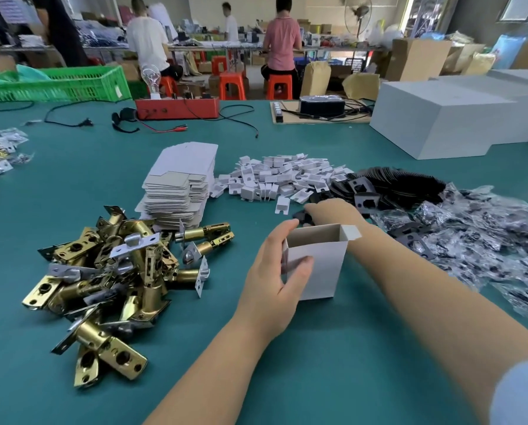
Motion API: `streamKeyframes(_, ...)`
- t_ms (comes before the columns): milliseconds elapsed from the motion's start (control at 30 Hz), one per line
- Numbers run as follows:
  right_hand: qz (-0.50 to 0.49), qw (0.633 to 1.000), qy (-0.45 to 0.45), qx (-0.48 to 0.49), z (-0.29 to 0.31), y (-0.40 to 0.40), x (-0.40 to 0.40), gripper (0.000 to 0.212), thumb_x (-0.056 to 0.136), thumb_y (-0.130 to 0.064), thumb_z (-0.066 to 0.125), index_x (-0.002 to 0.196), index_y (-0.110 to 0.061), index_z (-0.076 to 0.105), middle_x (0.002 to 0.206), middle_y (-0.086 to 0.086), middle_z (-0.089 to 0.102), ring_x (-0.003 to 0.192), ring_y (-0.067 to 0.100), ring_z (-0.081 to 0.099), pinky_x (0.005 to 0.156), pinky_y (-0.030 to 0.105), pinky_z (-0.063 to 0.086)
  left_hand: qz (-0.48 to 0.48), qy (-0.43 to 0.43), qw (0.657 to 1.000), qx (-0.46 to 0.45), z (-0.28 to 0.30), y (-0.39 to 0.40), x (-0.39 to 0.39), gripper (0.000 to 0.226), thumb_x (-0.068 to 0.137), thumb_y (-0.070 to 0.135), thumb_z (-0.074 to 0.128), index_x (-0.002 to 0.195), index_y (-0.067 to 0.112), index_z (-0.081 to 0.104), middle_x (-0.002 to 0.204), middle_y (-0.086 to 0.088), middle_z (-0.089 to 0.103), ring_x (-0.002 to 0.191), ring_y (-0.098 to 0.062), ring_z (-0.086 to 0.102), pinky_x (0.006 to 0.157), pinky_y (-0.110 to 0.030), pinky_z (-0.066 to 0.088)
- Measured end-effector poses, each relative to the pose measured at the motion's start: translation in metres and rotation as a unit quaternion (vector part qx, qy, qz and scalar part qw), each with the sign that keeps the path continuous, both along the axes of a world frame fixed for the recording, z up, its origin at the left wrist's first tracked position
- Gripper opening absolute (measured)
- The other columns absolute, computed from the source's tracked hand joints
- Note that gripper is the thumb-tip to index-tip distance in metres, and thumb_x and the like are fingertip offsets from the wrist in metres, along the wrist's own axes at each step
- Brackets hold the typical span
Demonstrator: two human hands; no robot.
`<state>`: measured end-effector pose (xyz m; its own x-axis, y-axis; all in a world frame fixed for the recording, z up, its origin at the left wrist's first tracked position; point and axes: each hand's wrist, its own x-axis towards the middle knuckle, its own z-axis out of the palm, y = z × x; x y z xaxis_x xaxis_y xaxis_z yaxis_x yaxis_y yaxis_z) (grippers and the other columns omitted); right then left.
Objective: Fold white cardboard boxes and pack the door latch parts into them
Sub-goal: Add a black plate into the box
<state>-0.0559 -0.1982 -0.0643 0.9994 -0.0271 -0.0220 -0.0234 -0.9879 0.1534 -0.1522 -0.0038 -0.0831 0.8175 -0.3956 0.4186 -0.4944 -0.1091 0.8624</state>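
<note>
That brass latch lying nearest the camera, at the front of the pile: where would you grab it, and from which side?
Judging by its pose, take the brass latch round its round barrel, mid-length, coming down from above. It lies flat on the green table at the pile's near edge, so the barrel's sides look free, while the flat drilled tail and the faceplate offer only thin edges. The left hand, now holding the white box, is the closer one.

Green plastic crate [72, 84] set at far left of the teal tabletop [72, 179], red tester box [176, 108] with clear bulb [151, 75], orange stools [232, 84] seen beyond.
</note>
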Motion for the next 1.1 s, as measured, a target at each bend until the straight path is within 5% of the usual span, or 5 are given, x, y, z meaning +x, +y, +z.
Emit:
streamKeyframes(200,-0.045,0.966,-0.133,0.218,0.001,-0.013,-0.037,0.022,0.092,-0.014,0.051,0.104,-0.005,0.066,0.094,0.012,0.069,0.089,0.030,0.061,0.066,0.031,0.040,0.007,0.010,1.000,0.004,0.000,0.000,0.003,0.046,0.089,0.036,0.051,0.117,0.068,0.034,0.096,0.007,0.048,0.085,0.001,0.048,0.078,-0.002,0.037)
streamKeyframes(400,-0.096,0.690,-0.275,0.663,0.030,-0.021,-0.091,0.015,0.093,-0.012,0.059,0.102,-0.014,0.070,0.069,-0.013,0.070,0.062,0.003,0.062,0.058,0.017,0.054,0.019,0.023,0.999,0.013,0.001,-0.007,0.009,0.044,0.085,0.047,0.047,0.115,0.074,0.029,0.089,0.020,0.045,0.077,0.004,0.046,0.071,-0.007,0.035)
streamKeyframes(567,0.097,0.741,-0.268,0.608,0.067,0.011,-0.126,0.026,0.089,-0.014,0.058,0.086,-0.038,0.067,0.078,-0.018,0.070,0.075,0.001,0.062,0.073,0.015,0.049,0.009,0.023,1.000,0.001,0.000,-0.007,0.008,0.045,0.080,0.054,0.046,0.120,0.069,0.031,0.106,0.007,0.054,0.083,-0.010,0.050,0.076,-0.016,0.041)
streamKeyframes(767,0.087,0.868,-0.205,0.443,0.072,0.033,-0.133,0.018,0.092,-0.012,0.060,0.106,-0.017,0.070,0.077,-0.022,0.061,0.069,-0.002,0.056,0.071,0.020,0.045,-0.011,0.035,0.999,-0.001,0.001,-0.004,0.005,0.050,0.079,0.055,0.049,0.125,0.065,0.031,0.129,0.014,0.052,0.109,-0.005,0.053,0.082,-0.018,0.040)
streamKeyframes(1100,0.063,0.857,-0.199,0.470,0.069,0.041,-0.142,0.019,0.092,-0.014,0.060,0.094,-0.032,0.061,0.072,-0.013,0.064,0.065,-0.002,0.053,0.060,0.011,0.039,-0.020,0.054,0.998,0.008,0.000,-0.005,0.007,0.060,0.081,0.047,0.050,0.138,0.042,0.033,0.129,0.007,0.053,0.108,-0.012,0.053,0.083,-0.026,0.040)
